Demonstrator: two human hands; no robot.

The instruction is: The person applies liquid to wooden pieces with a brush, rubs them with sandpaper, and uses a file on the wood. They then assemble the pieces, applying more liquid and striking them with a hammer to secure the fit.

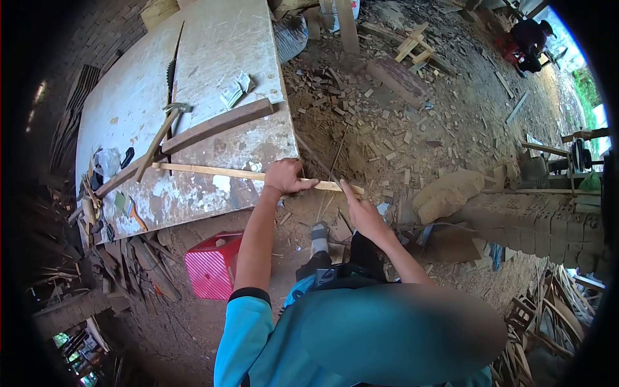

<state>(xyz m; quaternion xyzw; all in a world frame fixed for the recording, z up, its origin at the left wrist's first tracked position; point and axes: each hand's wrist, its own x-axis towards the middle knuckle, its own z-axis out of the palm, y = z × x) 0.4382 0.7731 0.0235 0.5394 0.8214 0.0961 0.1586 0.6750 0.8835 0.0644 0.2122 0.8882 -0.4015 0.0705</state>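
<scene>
My left hand (pixel 284 176) is closed around a long, narrow wooden strip (pixel 213 171), pressing it down at the table's right edge. The strip lies across the worn white tabletop (pixel 222 39), and its near end sticks out past that edge. Beside this end, my right hand (pixel 367 218) is closed on the lower end of a thin, dark blade, apparently a handsaw (pixel 314 153). The blade slants across the strip; its handle is hidden by my fingers and its teeth do not show.
On the table lie a hammer (pixel 161 138), a dark timber (pixel 219 126), folded papers (pixel 237 90) and a plastic bag (pixel 108 161). A toothed blade (pixel 171 72) stands in a slot. A red stool (pixel 209 274) is below. Wood offcuts litter the ground; another person (pixel 530 39) sits far right.
</scene>
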